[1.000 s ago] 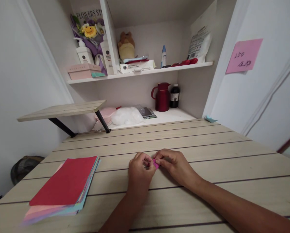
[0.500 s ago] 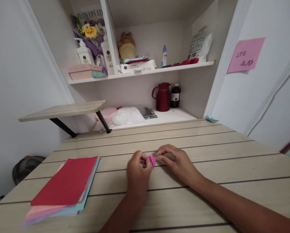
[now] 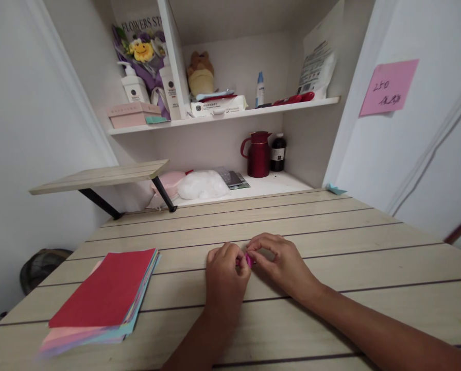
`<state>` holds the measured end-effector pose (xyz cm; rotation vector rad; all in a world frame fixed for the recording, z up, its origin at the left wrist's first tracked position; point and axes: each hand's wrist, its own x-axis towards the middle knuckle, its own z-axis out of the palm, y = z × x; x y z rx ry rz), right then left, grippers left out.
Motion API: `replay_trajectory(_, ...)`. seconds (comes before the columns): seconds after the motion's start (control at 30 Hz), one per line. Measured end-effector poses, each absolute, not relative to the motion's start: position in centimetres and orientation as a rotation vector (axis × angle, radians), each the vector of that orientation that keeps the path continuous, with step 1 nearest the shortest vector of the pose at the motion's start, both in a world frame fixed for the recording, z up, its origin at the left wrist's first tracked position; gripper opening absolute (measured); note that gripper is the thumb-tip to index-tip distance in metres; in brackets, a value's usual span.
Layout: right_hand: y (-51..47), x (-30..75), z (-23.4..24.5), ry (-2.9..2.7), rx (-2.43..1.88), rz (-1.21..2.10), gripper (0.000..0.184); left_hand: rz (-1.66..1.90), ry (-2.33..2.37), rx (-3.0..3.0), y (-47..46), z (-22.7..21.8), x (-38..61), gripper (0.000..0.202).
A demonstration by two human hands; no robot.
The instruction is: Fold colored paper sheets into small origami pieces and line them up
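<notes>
A small folded piece of pink paper is pinched between both my hands over the middle of the wooden table. My left hand is closed, its fingertips gripping the paper's left side. My right hand pinches the paper's right side with thumb and forefinger. Most of the paper is hidden by my fingers. A stack of coloured paper sheets, red on top, lies on the table to the left of my hands.
A small raised wooden shelf stands at the table's back left. Behind are white shelves with a red jug, a dark bottle, a white plastic bag, pump bottles and a plush toy. A pink note hangs on the right wall.
Half a second ago my hands were slightly apart with the pink paper showing as a small triangle. Now both hands have closed together on it, hiding most of it.
</notes>
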<state>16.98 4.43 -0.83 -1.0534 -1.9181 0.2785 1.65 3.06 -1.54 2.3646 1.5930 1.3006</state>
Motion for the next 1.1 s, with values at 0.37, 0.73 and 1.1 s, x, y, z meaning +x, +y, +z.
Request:
replay_trajectory(0.37, 4.4, 16.8, -0.7, -1.95, -1.039, 0.245, 0.014, 1.459, 1.537, 1.978, 3.7, -1.9, 1.5, 0.015)
replay_trajectory(0.73, 5.0, 17.4, -0.8, -2.056, -1.001, 0.213, 0.016, 1.406, 1.439, 1.706, 4.2, -2.4, 1.4, 0.012)
replay_trajectory(1.1, 5.4, 17.8, -1.2, -2.034, -0.995, 0.222, 0.016, 1.322, 1.308, 1.713, 3.8, -2.0, 1.5, 0.018)
